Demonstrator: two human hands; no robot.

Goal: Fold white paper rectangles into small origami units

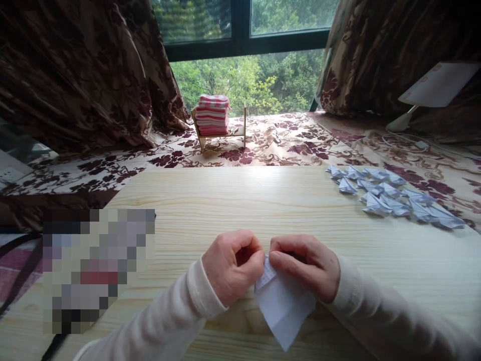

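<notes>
A folded sheet of white paper [284, 308] hangs point down between my hands, above the near part of the wooden table. My left hand [236, 265] pinches its upper left edge between thumb and forefinger. My right hand [308, 265] grips the upper edge close beside it, thumb on the near side. Faint print shows on a small folded flap at the top of the paper. The fingertips and the paper's top edge are partly hidden by the hands.
Several folded white paper pieces [391, 193] lie in rows at the table's [240, 200] far right. A blurred-out patch [99, 271] covers something at the left. Beyond, a small wooden stand [240, 131] holds folded pink-and-white cloths [213, 115], and a lamp [438, 85] stands far right.
</notes>
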